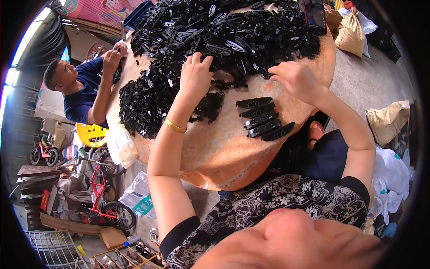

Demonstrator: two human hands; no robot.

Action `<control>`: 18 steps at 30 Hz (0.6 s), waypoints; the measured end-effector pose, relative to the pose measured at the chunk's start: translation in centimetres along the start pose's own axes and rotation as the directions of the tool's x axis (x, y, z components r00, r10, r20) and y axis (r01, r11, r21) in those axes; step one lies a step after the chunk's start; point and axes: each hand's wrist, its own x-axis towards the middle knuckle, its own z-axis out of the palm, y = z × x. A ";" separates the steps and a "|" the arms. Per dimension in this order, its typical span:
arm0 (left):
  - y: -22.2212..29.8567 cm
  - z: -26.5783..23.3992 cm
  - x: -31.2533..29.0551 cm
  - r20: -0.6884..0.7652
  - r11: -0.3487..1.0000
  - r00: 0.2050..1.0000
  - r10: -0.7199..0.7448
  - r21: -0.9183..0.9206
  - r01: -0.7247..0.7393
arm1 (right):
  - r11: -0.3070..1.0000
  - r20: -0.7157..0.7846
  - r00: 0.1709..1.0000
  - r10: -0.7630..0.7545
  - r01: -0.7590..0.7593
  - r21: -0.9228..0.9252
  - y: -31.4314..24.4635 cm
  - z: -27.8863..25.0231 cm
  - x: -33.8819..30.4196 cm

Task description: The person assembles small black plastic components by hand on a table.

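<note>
A large heap of small black plastic parts [152, 98] covers much of the table, with longer slotted black hair clip pieces [219, 20] lying on its far part. My left hand [195, 77] rests at the near edge of these pieces, fingers bent and apart, fingertips touching the heap. To the right, my right hand [296, 80] hovers by the heap's edge with loosely curved fingers; its tips are a little apart and I see nothing between them. Between my forearms, several black oval clips [262, 119] lie side by side in a row.
An orange-tan cloth [210, 157] covers the round table. At the left edge a co-worker [85, 89] handles a small dark piece. A phone-like dark screen [315, 18] stands far right. A tan sack [349, 33], a red bicycle [98, 193] and a yellow stool [91, 134] stand around.
</note>
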 end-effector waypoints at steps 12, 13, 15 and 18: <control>1.4 -0.8 1.3 -0.252 0.986 0.967 0.028 -0.155 -0.069 | 0.989 -0.031 1.000 0.002 0.003 0.147 -0.7 -0.1 0.2; 1.5 -0.5 1.7 -0.215 0.981 0.972 0.096 -0.147 -0.130 | 0.991 0.008 1.000 0.018 -0.019 0.130 -0.8 0.0 0.1; 1.5 -0.1 2.5 -0.161 0.963 0.968 0.191 -0.158 -0.216 | 0.993 0.047 0.998 0.031 -0.036 0.112 -0.8 0.0 0.0; 1.7 -1.0 3.6 0.005 0.990 0.993 0.116 -0.080 -0.116 | 0.993 -0.009 0.996 -0.087 0.087 0.085 -0.9 0.1 0.2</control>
